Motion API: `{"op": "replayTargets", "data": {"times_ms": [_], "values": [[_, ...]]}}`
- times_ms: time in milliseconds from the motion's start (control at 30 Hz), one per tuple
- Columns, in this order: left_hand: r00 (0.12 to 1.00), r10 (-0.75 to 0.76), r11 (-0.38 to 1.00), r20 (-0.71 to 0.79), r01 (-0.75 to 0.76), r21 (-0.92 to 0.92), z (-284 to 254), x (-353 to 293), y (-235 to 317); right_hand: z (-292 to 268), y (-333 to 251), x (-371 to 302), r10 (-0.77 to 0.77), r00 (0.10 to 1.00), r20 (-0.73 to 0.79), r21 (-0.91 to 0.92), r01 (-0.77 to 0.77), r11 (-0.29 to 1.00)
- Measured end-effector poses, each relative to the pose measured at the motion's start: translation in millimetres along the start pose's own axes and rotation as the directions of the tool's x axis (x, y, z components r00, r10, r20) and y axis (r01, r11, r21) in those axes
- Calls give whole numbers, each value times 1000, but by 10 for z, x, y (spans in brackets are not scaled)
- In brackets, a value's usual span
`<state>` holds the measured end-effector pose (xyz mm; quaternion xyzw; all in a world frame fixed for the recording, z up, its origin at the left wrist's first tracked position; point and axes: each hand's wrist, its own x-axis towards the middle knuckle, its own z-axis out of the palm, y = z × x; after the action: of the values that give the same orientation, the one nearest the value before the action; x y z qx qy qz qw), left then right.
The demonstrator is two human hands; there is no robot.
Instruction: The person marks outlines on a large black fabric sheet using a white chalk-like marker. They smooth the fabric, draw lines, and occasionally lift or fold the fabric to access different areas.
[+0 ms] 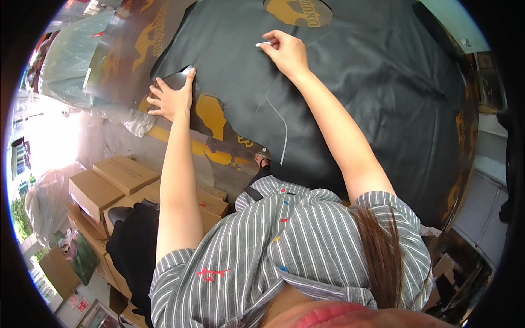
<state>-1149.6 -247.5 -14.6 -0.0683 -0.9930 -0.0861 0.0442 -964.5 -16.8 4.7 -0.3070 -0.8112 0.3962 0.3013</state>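
Observation:
A large black sheet of leather-like material (377,98) is spread out in front of me, with an irregular edge on its left side. My left hand (174,101) rests at that edge with its fingers spread and holds nothing. Beside its thumb is a small pale patch (187,70), too small to make out. Over the sheet, my right hand (288,53) pinches a short white stick (262,44) between thumb and fingers. Nearer to me, a thin pale curved line (286,128) runs across the black material.
Under the sheet lies a brown covering (142,49) with yellow prints, which also shows through a rounded opening (301,12) at the far side. Cardboard boxes (126,174) are stacked at the lower left. Clear plastic wrap (74,60) covers something at the far left.

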Motion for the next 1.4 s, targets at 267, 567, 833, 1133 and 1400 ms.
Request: {"op": "replayTargets", "data": {"times_ms": [267,567,833,1133,1400], "values": [[1000,-17,1000,3,17,-19,-26,-48,-3,21,112,67,107,994,-2,-121,-106,987],[1000,-13,1000,13,13,-23,-16,-39,8,-387,108,-358,127,990,67,427,-143,893],[945,264,956,-193,-284,-82,243,191,-198,-1977,1312,-572,349,843,-409,535,-88,840],[995,94,990,-26,-96,-100,101,507,24,-1558,653,-686,285,939,-191,214,-243,946],[997,70,994,-32,-72,-79,104,472,74,-1438,755,-571,229,954,-195,-15,-237,971]]}}
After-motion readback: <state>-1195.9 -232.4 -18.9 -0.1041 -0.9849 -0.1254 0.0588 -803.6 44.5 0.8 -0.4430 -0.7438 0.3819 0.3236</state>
